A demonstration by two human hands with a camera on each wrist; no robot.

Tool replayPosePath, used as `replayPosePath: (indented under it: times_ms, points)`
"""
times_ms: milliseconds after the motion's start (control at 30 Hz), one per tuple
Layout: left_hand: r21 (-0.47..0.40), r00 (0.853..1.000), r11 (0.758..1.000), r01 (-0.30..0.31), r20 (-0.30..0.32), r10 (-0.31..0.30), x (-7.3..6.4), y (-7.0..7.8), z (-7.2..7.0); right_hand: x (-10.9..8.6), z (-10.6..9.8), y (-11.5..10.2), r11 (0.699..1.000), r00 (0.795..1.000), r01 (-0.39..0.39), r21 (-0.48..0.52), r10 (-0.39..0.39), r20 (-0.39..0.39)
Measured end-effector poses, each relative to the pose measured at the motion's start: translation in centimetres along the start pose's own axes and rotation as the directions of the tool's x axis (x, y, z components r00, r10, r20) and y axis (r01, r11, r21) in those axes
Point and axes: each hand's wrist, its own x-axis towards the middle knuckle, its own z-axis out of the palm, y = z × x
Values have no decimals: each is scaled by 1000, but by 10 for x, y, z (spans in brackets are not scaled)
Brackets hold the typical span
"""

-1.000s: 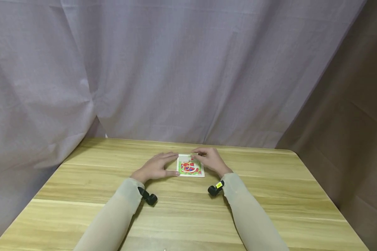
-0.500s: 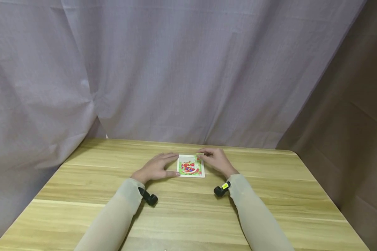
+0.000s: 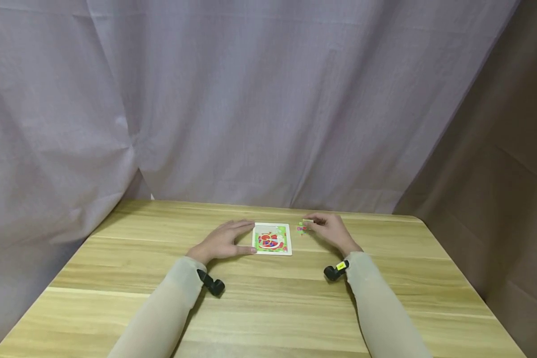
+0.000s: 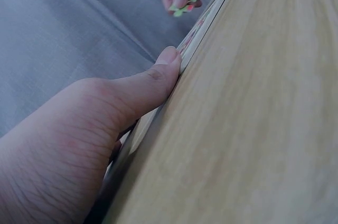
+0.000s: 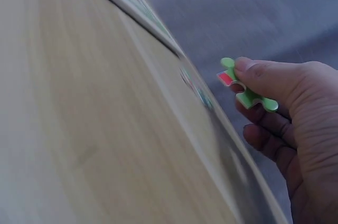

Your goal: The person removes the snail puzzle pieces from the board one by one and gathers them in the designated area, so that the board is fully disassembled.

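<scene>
A small jigsaw puzzle (image 3: 273, 239) in a white frame lies flat on the table, its picture red, white and green. Along its left side rests my left hand (image 3: 225, 239), thumb at the near corner and straight fingers at the far one. In the left wrist view the thumb (image 4: 153, 78) touches the frame's edge. Right of the puzzle, my right hand (image 3: 331, 230) pinches a green jigsaw piece (image 5: 248, 89) with a red patch between thumb and fingers, held above the table. Under those fingertips a loose multicoloured jigsaw piece (image 3: 301, 228) lies on the table.
The wooden table (image 3: 259, 308) ends a little beyond the puzzle, where a grey curtain (image 3: 250, 124) hangs. A darker curtain (image 3: 510, 174) hangs along the right side. A black wrist camera (image 3: 215, 286) sits on each sleeve.
My right hand has moved right, from the puzzle's far edge to beside the puzzle, carrying the green jigsaw piece. The loose piece on the table now shows. The left hand stays in place.
</scene>
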Motion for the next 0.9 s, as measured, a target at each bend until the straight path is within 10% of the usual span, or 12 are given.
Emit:
replayPosePath:
  times_ms: [367,900]
  points:
    - [0,1000,1000,1,-4,-1,0,0,0,-8,-16,30,997,997,-67,-28,67,24]
    - [-13,1000,1000,3,-4,-3,0,-1,0,-7,-11,28,996,998,44,-78,-40,53]
